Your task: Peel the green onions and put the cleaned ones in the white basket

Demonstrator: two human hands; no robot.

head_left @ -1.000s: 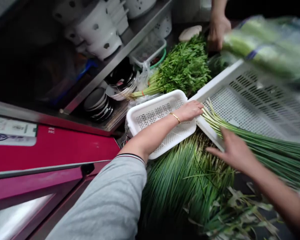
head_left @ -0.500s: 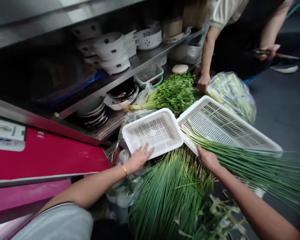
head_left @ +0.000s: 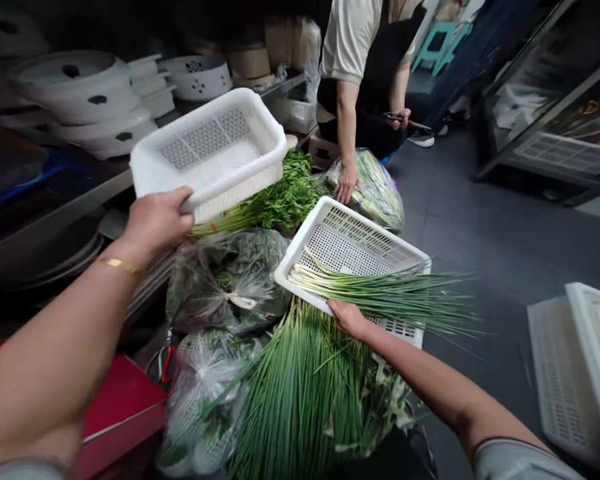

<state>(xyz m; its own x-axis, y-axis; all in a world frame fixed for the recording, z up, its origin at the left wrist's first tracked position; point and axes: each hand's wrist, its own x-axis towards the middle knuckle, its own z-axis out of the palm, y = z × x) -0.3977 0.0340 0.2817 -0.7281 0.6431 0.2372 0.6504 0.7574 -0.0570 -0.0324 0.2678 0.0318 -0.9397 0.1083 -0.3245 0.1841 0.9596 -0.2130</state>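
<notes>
My left hand [head_left: 157, 217] grips the near edge of an empty white basket [head_left: 207, 157], which is raised and tilted above the leafy greens [head_left: 280, 193]. My right hand [head_left: 349, 319] is closed on the near rim of a larger white basket [head_left: 313, 233]. In that basket lies a bunch of long green stalks [head_left: 380, 287] with pale ends to the left, their tips reaching past the right rim. Below it spreads a big heap of similar long green stalks [head_left: 300, 393].
Tied plastic bags [head_left: 230, 280] lie left of the heap, near red-handled scissors [head_left: 166, 363]. Shelves with white pots [head_left: 80, 93] line the left. Ahead, a person's hand [head_left: 347, 181] touches a bagged vegetable bundle [head_left: 375, 193]. White baskets [head_left: 565, 367] stand at right.
My left hand has taken hold of the small basket and lifted it up and away from the larger one. The view has turned right, bringing the right-hand baskets and rack into sight.
</notes>
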